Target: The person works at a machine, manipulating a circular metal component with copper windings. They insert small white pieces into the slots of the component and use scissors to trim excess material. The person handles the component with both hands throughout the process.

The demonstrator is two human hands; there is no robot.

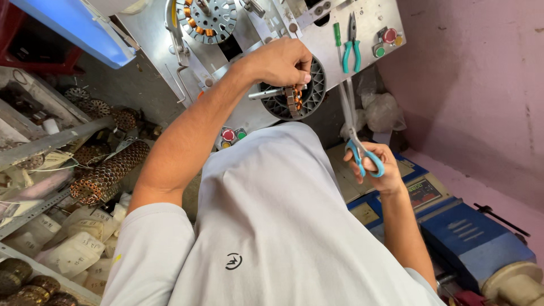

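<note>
Scissors [356, 133] are sitting in the right hand [378, 168], fingers closed through the handles, blades pointing toward the stator [294, 99], which the left hand [281, 60] is pinching on the machine panel's [368, 28] lower edge.

L hand [281, 61] – arm stretched fwd, fingers pinched shut; R hand [378, 167] – held lower, fingers curled closed.

Paper packets [73, 249]: cream, heaped lower left, dark print.
Plastic bag [382, 113]: clear, crumpled, by the pink wall.
Screen [424, 192]: small, dark, on the blue machine [470, 241].
</note>
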